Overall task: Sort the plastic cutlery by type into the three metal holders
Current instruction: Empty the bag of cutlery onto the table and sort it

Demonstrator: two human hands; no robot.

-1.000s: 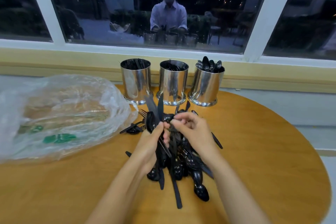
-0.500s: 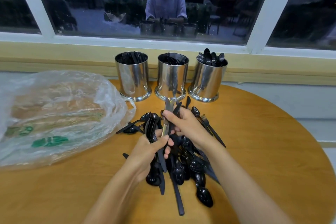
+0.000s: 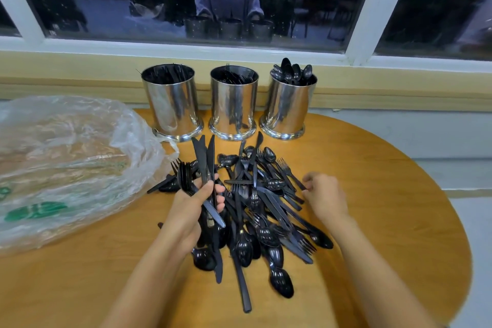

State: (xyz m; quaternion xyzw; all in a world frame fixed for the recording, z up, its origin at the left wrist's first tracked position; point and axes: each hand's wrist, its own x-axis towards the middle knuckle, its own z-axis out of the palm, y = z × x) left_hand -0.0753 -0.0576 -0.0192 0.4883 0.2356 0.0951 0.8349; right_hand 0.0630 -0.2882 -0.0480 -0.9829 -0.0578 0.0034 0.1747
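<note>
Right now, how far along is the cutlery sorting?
Partly done: all three metal holders hold some cutlery, the right one showing spoons. In hand: the left hand grips a bunch of knives and forks; the right hand is at the pile. Left: that big mixed pile on the table.

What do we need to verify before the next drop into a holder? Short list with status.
1. Left hand grip: ok, fingers curled round knives and forks.
2. One type in hand: not ok, knives and forks are mixed.
3. Right hand holding a piece: cannot tell, blurred at the right edge of the pile.
4. Right holder type: ok, spoons stick out.
5. Middle holder type: ok, fork tines show at the rim.
6. Left holder type: cannot tell, contents too dark.
</note>
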